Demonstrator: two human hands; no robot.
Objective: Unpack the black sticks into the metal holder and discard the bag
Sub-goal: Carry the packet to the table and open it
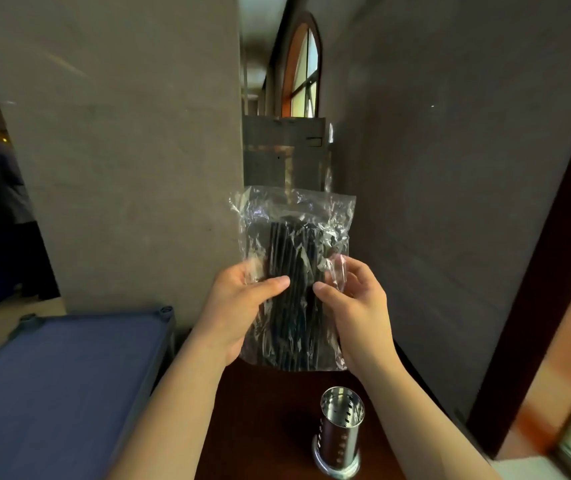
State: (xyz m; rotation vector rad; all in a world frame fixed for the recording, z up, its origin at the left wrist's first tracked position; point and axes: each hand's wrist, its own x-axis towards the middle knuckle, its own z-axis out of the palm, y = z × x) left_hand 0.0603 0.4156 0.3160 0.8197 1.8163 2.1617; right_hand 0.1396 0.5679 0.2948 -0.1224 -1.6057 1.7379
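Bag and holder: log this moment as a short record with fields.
bag: clear plastic, held upright in the air above the table, top looks unopened
sticks: black, all inside the bag
left hand: grips the bag's left side, thumb on front
right hand: grips the bag's right side, thumb on front
holder: perforated metal, upright on the dark table, looks empty
left of table: blue surface

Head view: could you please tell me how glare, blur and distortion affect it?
Head view: glare streaks the clear bag, partly veiling the black sticks; the right edge smears with motion blur; wide-angle bending curves the walls; both hands and the metal holder stay fairly sharp.
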